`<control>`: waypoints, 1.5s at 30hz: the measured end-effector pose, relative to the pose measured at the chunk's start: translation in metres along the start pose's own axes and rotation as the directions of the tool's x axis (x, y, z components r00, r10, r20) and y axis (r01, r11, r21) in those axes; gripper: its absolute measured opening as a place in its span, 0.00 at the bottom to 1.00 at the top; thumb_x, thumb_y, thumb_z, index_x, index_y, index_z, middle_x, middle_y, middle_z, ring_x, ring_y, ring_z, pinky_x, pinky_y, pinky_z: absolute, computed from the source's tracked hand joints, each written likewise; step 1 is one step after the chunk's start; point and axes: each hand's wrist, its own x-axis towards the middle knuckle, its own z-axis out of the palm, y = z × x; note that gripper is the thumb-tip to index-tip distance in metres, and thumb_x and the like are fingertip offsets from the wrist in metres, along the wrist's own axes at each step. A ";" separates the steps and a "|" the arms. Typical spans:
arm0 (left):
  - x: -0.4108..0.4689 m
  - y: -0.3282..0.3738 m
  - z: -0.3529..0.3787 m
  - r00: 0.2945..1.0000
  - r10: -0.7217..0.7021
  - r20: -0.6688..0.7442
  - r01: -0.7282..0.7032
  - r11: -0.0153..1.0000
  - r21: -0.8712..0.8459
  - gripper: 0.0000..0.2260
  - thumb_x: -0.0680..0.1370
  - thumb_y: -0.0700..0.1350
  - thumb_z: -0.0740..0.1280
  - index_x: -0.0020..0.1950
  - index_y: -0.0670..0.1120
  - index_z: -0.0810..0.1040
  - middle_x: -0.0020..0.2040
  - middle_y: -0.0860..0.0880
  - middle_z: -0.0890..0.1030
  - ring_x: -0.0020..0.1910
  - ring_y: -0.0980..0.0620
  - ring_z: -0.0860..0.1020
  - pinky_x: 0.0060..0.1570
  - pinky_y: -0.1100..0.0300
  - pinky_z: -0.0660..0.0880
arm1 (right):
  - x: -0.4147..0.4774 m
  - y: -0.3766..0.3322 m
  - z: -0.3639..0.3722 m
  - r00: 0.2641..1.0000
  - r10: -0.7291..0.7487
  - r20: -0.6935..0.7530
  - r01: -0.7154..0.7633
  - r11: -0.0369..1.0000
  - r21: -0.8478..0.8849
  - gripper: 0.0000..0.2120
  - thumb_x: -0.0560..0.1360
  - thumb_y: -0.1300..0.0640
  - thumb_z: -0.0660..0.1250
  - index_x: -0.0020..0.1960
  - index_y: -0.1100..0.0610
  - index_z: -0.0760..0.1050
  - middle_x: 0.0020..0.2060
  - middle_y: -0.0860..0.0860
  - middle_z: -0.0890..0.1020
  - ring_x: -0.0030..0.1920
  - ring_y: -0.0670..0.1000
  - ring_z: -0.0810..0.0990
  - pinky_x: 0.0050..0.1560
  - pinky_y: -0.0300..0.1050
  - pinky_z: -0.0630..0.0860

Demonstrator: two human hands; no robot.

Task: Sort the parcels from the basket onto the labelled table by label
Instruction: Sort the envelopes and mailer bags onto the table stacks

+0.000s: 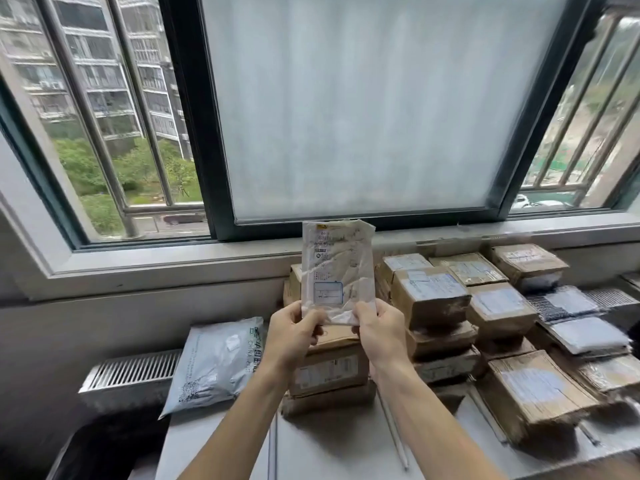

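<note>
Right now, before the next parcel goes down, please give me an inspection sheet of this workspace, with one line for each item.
Surface: pale table, its far part covered by parcels.
Job's things: white parcel held upright with its label facing the camera; brown boxes stacked in rows at right; grey mailer bag at left.
Clutter: nothing seen.
Hands: left hand and right hand both grip the white parcel's lower edge.
Cables: nothing seen.
Surroundings: window with a frosted middle pane behind the table; radiator at left.
</note>
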 end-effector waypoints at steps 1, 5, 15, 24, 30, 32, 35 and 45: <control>0.010 0.000 0.001 1.000 -0.010 -0.015 0.009 0.999 -0.043 0.04 0.75 0.37 0.72 0.42 0.38 0.80 0.39 0.43 0.81 0.35 0.51 0.76 0.34 0.60 0.72 | 0.008 -0.001 0.007 1.000 0.007 -0.004 -0.007 1.000 0.025 0.14 0.76 0.64 0.67 0.33 0.57 0.71 0.25 0.46 0.72 0.28 0.46 0.70 0.28 0.38 0.67; 0.037 0.005 0.009 0.995 -0.087 -0.057 0.070 0.966 -0.249 0.02 0.80 0.34 0.68 0.50 0.38 0.80 0.45 0.42 0.85 0.42 0.50 0.83 0.40 0.57 0.78 | 0.036 0.006 0.028 0.993 0.116 0.020 -0.117 0.987 0.113 0.09 0.76 0.62 0.68 0.38 0.62 0.79 0.33 0.54 0.85 0.33 0.46 0.81 0.33 0.44 0.79; 0.119 0.016 -0.015 0.957 -0.234 -0.170 0.224 0.972 -0.074 0.11 0.80 0.34 0.60 0.40 0.40 0.76 0.28 0.48 0.79 0.26 0.51 0.76 0.26 0.57 0.71 | 0.146 0.017 0.012 0.994 0.101 0.051 -0.101 0.995 -0.010 0.12 0.79 0.59 0.69 0.61 0.51 0.73 0.54 0.52 0.83 0.52 0.53 0.84 0.49 0.56 0.85; 0.190 -0.011 -0.013 0.907 -0.216 -0.361 0.212 0.976 -0.050 0.05 0.80 0.38 0.70 0.55 0.43 0.80 0.53 0.43 0.84 0.47 0.48 0.84 0.40 0.56 0.79 | 0.199 0.031 0.025 0.985 0.146 0.095 -0.129 0.978 -0.165 0.15 0.79 0.60 0.69 0.64 0.54 0.70 0.57 0.53 0.80 0.51 0.48 0.80 0.54 0.53 0.81; 0.197 -0.027 -0.012 0.958 -0.171 -0.231 0.216 0.958 0.186 0.20 0.81 0.44 0.70 0.73 0.44 0.75 0.69 0.48 0.77 0.64 0.53 0.73 0.61 0.56 0.67 | 0.212 0.039 0.027 0.957 0.176 0.230 -0.103 0.949 -0.298 0.27 0.82 0.60 0.66 0.80 0.56 0.64 0.74 0.53 0.72 0.72 0.53 0.72 0.63 0.44 0.69; 0.197 -0.032 -0.014 0.964 -0.162 -0.208 0.203 0.960 0.194 0.23 0.81 0.43 0.69 0.76 0.43 0.73 0.72 0.48 0.75 0.65 0.53 0.72 0.61 0.58 0.67 | 0.213 0.043 0.025 0.946 0.199 0.255 -0.114 0.943 -0.312 0.29 0.82 0.60 0.66 0.81 0.57 0.62 0.77 0.53 0.70 0.74 0.53 0.69 0.66 0.45 0.68; 0.197 -0.036 -0.016 0.971 -0.154 -0.181 0.190 0.961 0.202 0.23 0.82 0.41 0.69 0.77 0.41 0.72 0.73 0.47 0.75 0.64 0.52 0.74 0.52 0.61 0.74 | 0.211 0.048 0.024 0.941 0.209 0.268 -0.115 0.938 -0.327 0.28 0.82 0.61 0.65 0.81 0.57 0.63 0.76 0.54 0.70 0.74 0.53 0.70 0.69 0.46 0.67; 0.160 -0.041 -0.032 0.991 -0.126 0.034 0.117 0.975 0.188 0.42 0.77 0.46 0.75 0.84 0.55 0.54 0.81 0.53 0.63 0.77 0.56 0.63 0.77 0.54 0.62 | 0.180 0.059 0.004 0.972 0.121 0.200 -0.054 0.948 -0.315 0.30 0.82 0.60 0.65 0.81 0.52 0.61 0.74 0.51 0.72 0.71 0.51 0.72 0.63 0.43 0.73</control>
